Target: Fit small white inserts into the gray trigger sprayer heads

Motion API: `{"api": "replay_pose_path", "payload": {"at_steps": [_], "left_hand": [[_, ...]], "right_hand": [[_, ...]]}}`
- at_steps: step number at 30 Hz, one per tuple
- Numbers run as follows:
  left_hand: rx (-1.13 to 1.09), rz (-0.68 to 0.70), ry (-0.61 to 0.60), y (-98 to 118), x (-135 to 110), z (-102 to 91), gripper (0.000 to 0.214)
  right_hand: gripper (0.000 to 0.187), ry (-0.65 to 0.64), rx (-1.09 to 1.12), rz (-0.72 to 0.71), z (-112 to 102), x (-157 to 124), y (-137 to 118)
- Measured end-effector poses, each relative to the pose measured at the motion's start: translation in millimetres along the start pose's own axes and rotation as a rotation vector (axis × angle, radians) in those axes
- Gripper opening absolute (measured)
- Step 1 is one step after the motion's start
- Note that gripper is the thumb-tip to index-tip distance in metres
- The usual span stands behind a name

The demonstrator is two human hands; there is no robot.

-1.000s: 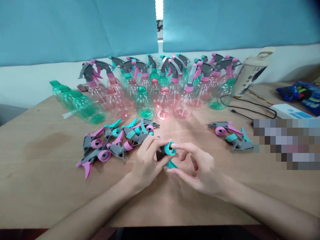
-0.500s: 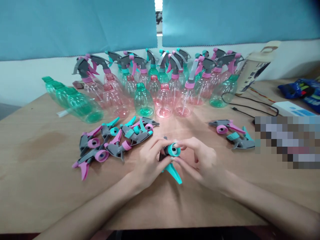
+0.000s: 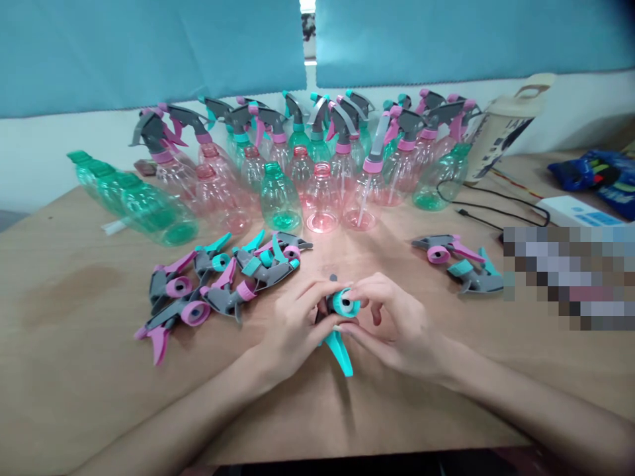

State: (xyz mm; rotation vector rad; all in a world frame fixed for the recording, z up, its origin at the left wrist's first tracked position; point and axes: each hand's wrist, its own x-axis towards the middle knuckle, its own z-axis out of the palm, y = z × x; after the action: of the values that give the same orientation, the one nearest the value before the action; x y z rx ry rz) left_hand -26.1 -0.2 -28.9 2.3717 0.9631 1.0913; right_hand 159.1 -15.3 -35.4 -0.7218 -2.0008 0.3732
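Spray head (image 3: 338,347) sat gripped in your left hand (image 3: 297,317), your right hand (image 3: 397,324) pinching its teal collar (image 3: 346,311). Loose sprayers (image 3: 224,301) lay left of your left hand.

From where I stand, the turquoise-and-grey spray head (image 3: 346,304) looks like smooth moulded plastic with a soft sheen, and the loose spray heads (image 3: 225,301) seem the same stuff. The green bottle (image 3: 280,198) and pink bottle (image 3: 322,206) are thin, see-through plastic, glossy enough to catch bright streaks, on a counter (image 3: 397,410) that looks like smooth wood, faintly shiny. Behind, the blue curtain (image 3: 124,53) seems matt cloth, while the blue packet (image 3: 600,182) is crinkled, shiny film.
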Motion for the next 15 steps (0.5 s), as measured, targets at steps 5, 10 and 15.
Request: {"api": "replay_pose_path", "payload": {"at_steps": [5, 10, 15], "left_hand": [[-0.007, -0.032, 0.021, -1.6, 0.6, 0.7, 0.028], [-0.005, -0.05, 0.062, -2.7, 0.8, 1.1, 0.032], [0.046, -0.004, 0.121, 0.5, 0.9, -1.3, 0.029]], "right_hand": [[0.036, -0.02, -0.022, -0.015, 1.4, -2.2, 3.3], [0.037, 0.008, -0.12, 0.059, 1.1, -5.2, 6.8], [0.038, -0.014, -0.158, 0.118, -2.1, -5.1, 2.1]]}}
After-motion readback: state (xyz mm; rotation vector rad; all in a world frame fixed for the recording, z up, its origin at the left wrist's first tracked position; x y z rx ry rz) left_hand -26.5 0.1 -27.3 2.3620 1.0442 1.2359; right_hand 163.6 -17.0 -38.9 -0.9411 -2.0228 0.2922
